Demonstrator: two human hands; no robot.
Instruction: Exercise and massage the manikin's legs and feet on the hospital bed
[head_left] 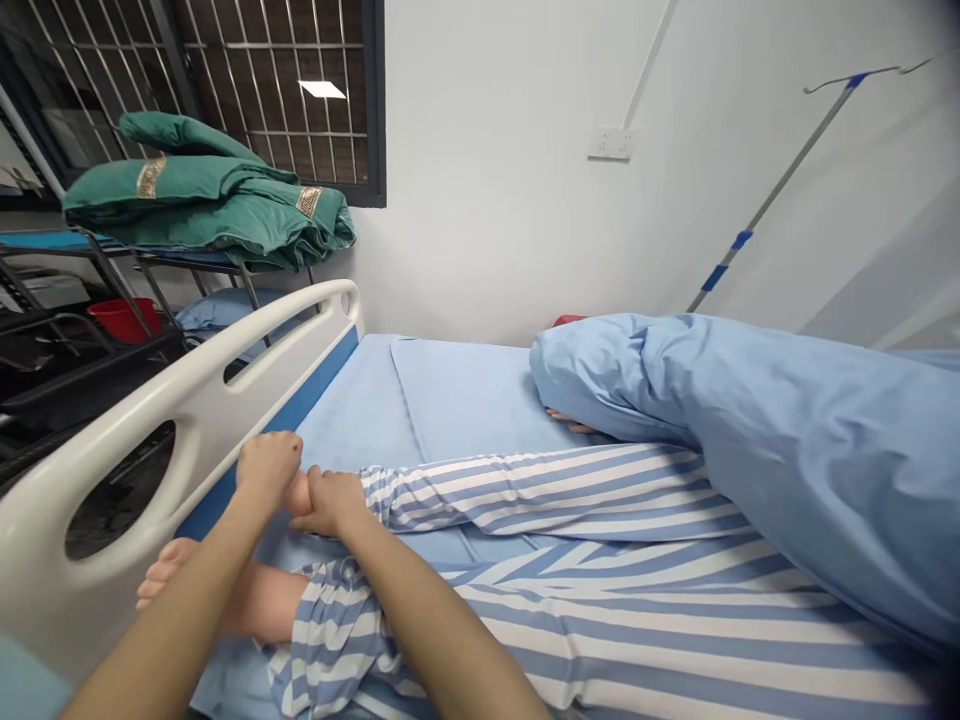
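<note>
My left hand (268,468) and my right hand (330,503) both grip a bare foot (298,495) of a person lying on a hospital bed. That leg, in a blue-and-white striped trouser leg (525,492), stretches from the right across the blue sheet (465,400). The foot shows only in part between my hands. A second bare foot (169,568) and lower leg (259,600) lie nearer to me, below my left forearm, close to the bed rail. Fingers of a hand (566,424) show under a rolled blue quilt (720,430).
A white bed rail (172,400) with oval cut-outs runs along the left of the bed. Beyond it stand a rack with a folded green quilt (202,200) and a red basin (124,320). A drip pole (772,190) leans at the right, before a white wall.
</note>
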